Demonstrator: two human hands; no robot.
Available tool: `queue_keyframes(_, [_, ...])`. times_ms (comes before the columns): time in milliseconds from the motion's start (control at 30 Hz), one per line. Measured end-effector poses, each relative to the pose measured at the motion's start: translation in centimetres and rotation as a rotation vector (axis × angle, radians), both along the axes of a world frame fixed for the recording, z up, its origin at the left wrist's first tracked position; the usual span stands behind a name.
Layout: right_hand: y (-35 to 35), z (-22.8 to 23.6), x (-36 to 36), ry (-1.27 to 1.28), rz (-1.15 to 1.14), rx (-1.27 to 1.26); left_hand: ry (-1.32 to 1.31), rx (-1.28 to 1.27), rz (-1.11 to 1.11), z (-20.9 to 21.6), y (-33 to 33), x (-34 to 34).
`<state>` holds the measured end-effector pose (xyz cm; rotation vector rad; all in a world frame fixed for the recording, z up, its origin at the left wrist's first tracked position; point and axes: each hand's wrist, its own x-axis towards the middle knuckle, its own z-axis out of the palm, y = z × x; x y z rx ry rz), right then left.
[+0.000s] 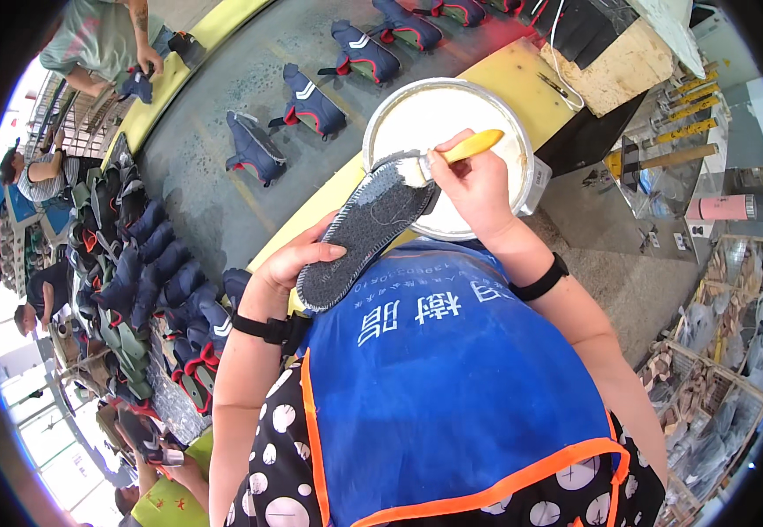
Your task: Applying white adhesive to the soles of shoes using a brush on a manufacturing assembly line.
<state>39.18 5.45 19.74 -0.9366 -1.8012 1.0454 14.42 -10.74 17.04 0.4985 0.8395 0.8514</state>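
Note:
My left hand (298, 256) is closed on the heel end of a dark grey shoe upper (365, 230), its flat stitched underside turned up and its edge sewn with pale thread. In my right hand (481, 180) is a brush with a yellow handle (476, 145); its pale bristles touch the toe end of the underside. A wet-looking patch shows near the toe. Beneath the toe and my right hand stands a wide round metal pot (379, 110) of white, creamy liquid.
Several navy shoe uppers with red trim (315, 105) lie along the dark conveyor belt (197, 193). Many more shoes are heaped at left (148, 272). Other people (104, 44) work across the belt. At right are a wooden board (614, 66) and a rack of tools (676, 132).

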Motion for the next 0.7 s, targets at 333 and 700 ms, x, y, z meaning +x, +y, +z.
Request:
queue_keyframes(333, [-0.3,0.2,-0.8,-0.078,-0.111,0.046,0.175,0.134,0.140,0.2,-0.6,0.7])
queue_keyframes(700, [-4.0,0.9,-1.0,0.053,0.118,0.027,0.178,0.138,0.256,0.4,-0.9,1.1])
